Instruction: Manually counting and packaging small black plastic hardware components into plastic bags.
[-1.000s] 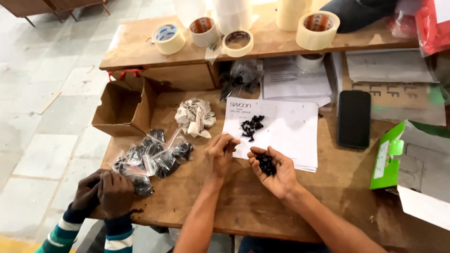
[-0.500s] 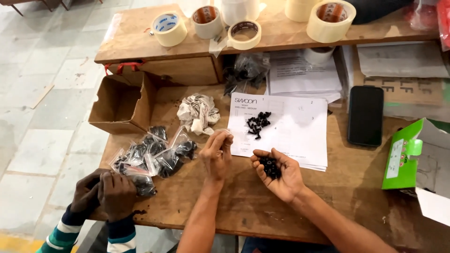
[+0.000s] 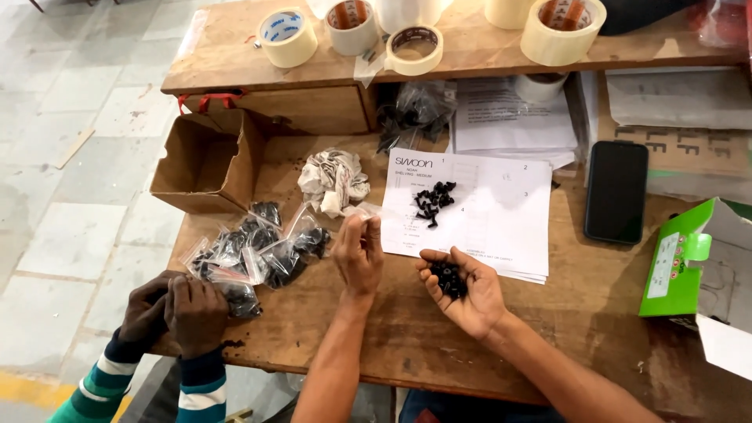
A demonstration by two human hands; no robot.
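2 hands are working over the wooden table (image 3: pixel 548 313): the right hand (image 3: pixel 462 286) is lying palm up, fingers half curled, cupping black screws (image 3: pixel 449 279); the left hand (image 3: pixel 359 252) is pinching a small clear bag (image 3: pixel 362 210) beside the white sheet (image 3: pixel 486 215).

Screws (image 3: pixel 433 202) lie on a sheet (image 3: pixel 486 211) at mid-table (image 3: pixel 407 352), a phone (image 3: pixel 616 191) to its right. Bagged screws (image 3: pixel 258 251) sit left, before an open carton (image 3: pixel 205 160). Tape rolls (image 3: pixel 413 48) line the shelf (image 3: pixel 470 55) behind.
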